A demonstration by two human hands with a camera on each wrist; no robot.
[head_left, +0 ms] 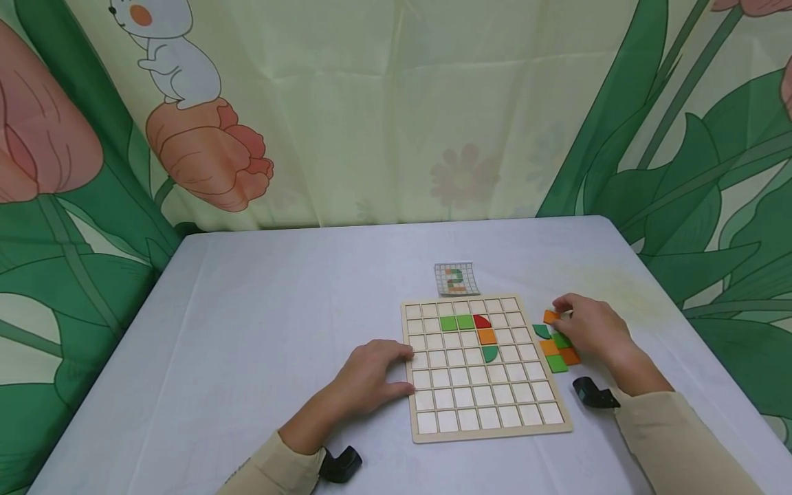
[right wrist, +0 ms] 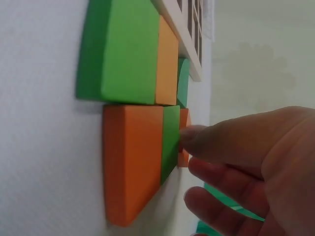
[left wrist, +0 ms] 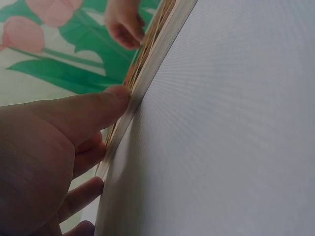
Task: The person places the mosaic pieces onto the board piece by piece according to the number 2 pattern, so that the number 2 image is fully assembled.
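Note:
A wooden grid board lies on the table. In its upper cells sit two light green square tiles, a red quarter-round tile, an orange square tile and a dark green quarter-round tile. My left hand touches the board's left edge with thumb and fingertips extended. Right of the board, my right hand pinches an orange tile at the far end of the loose tiles; its fingertips partly cover that tile. In the right wrist view, the thumb lies against this tile.
Loose tiles lie by the board's right edge: green squares, orange squares and a dark green quarter-round. A small printed grid card with a coloured figure lies behind the board. A white cloth covers the table.

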